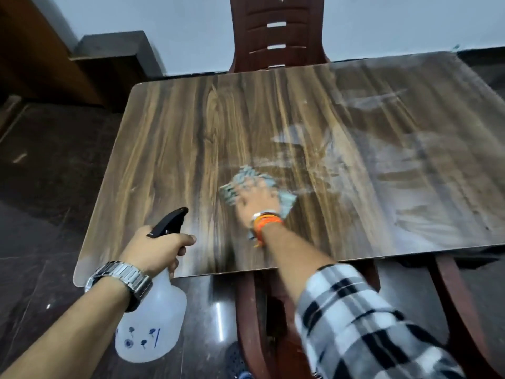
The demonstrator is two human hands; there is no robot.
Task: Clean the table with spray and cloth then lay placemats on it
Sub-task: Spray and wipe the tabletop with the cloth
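The wood-grain table [175,149] fills the middle of the head view, with pale wet smears across its right half. My right hand [255,201] presses flat on a light blue-grey cloth [246,177] near the table's centre; hand and cloth are motion-blurred. Orange bands circle that wrist. My left hand [157,250] grips the neck of a translucent white spray bottle [155,321] with a black trigger head, held over the table's near left corner, nozzle pointing toward the table. A metal watch sits on that wrist. No placemats are in view.
A dark red chair [276,34] stands at the far side of the table. Another red chair [254,318] is tucked under the near edge. A wooden cabinet [35,50] stands at the far left. The floor is dark polished stone.
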